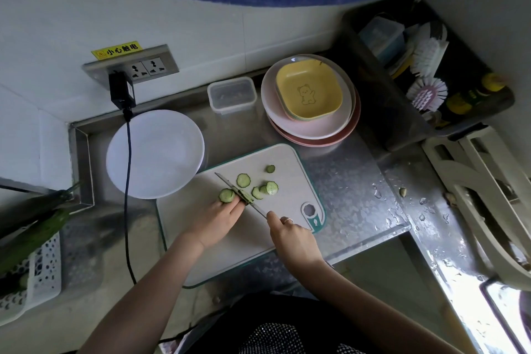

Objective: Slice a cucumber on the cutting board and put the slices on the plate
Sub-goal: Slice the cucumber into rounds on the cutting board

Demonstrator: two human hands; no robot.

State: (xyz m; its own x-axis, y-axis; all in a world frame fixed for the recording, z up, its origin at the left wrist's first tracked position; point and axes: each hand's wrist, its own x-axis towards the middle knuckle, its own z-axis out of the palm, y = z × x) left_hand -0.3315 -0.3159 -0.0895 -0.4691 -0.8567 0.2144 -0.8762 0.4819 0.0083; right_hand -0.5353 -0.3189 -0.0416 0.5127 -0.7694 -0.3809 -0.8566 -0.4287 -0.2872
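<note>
Green cucumber (227, 195) stub lies on the cutting board (201, 227), pinned by your left hand (214, 218) fingers; right hand (290, 236) grips the knife (238, 192). Likely wet, slippery: hold its sides. Slices (265, 188) right of the blade; plate (156, 152) bare.

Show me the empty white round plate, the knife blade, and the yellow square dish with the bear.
Empty white round plate (155, 152): head view, bare centre.
Knife blade (234, 188): head view, mid-blade, by the cucumber stub.
Yellow square dish with the bear (309, 92): head view, inner bottom, on the drawing.
</note>
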